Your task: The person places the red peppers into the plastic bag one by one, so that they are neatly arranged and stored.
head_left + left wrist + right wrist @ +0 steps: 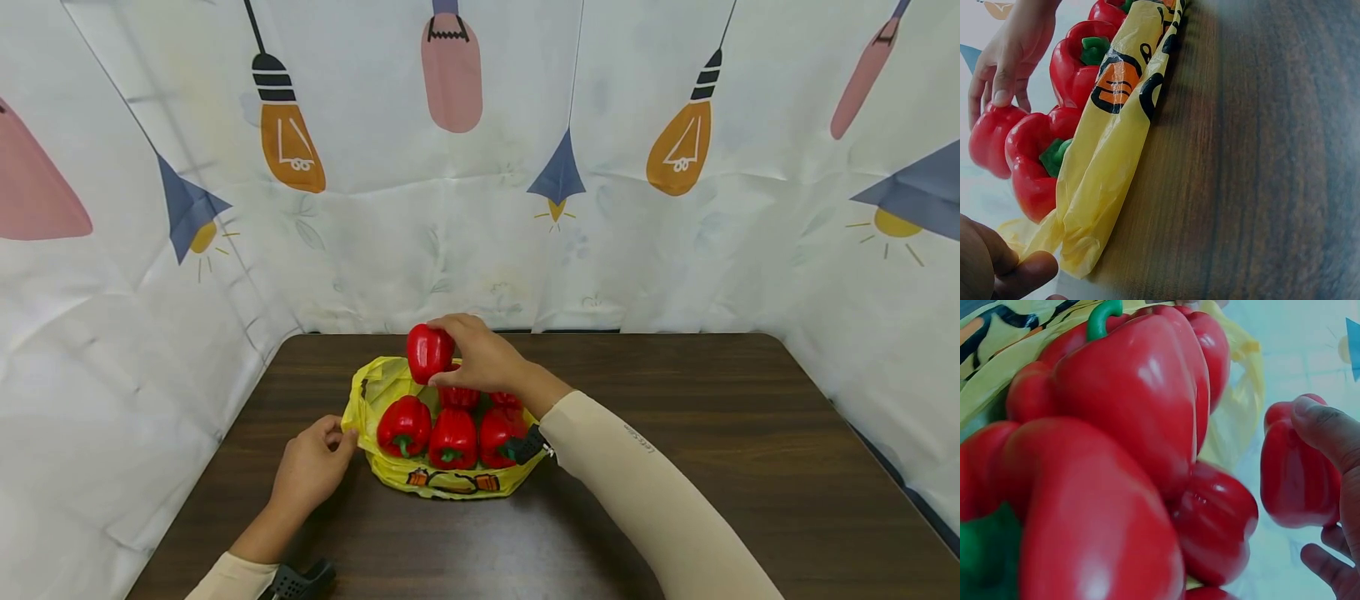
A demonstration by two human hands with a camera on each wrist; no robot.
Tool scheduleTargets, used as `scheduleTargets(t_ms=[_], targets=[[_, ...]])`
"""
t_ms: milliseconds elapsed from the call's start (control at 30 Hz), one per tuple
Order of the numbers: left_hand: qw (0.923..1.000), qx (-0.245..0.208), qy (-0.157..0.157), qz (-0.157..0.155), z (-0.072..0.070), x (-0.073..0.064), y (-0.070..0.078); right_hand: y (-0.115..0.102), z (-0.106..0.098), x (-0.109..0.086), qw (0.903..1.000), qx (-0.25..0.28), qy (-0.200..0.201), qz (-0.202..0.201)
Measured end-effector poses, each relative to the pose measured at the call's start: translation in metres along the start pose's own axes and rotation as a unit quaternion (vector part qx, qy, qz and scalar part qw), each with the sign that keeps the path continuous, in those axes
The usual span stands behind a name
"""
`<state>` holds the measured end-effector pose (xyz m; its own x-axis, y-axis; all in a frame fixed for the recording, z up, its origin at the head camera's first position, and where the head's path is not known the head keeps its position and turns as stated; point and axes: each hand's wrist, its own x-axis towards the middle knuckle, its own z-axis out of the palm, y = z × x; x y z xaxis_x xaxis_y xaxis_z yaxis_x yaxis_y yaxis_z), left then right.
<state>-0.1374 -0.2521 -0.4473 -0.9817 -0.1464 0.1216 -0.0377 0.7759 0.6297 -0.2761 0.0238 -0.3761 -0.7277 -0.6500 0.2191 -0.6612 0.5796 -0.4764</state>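
Observation:
A yellow plastic bag with dark and orange print stands on the table, its mouth spread wide. Several red bell peppers with green stems lie inside it. Above the bag's back left part, my right hand holds one red bell pepper between thumb and fingers; the right wrist view shows this held pepper apart from the others. At the bag's left edge, my left hand pinches the rim; the left wrist view shows the gathered yellow plastic at its fingertips.
The dark brown wooden table extends to both sides and in front of the bag. Behind it hangs a white curtain printed with lamps and bulbs. Black wrist straps show on both arms.

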Motion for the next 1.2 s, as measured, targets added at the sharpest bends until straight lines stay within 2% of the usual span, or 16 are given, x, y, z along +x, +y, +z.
scheduleTargets(t_ms=[267, 567, 733, 900, 1200], targets=[[1.0, -0.002, -0.001, -0.003, -0.001, 0.001, -0.001, -0.008, 0.006, 0.008, 0.9999, -0.005, -0.009, 0.002], [1.0, -0.002, -0.004, -0.003, 0.0, 0.001, -0.001, -0.008, 0.017, 0.014, 0.9998, -0.01, -0.011, 0.01], [1.0, -0.001, 0.001, -0.001, 0.0, 0.002, 0.0, -0.009, 0.022, 0.016, 0.9991, -0.01, -0.034, 0.023], [1.0, 0.001, 0.005, -0.001, 0.0, 0.002, -0.001, -0.009, 0.023, 0.014, 0.9975, -0.019, -0.059, 0.035], [1.0, 0.003, 0.005, 0.0, 0.0, 0.003, -0.003, -0.002, 0.015, 0.004, 0.9974, -0.028, -0.054, 0.038]])
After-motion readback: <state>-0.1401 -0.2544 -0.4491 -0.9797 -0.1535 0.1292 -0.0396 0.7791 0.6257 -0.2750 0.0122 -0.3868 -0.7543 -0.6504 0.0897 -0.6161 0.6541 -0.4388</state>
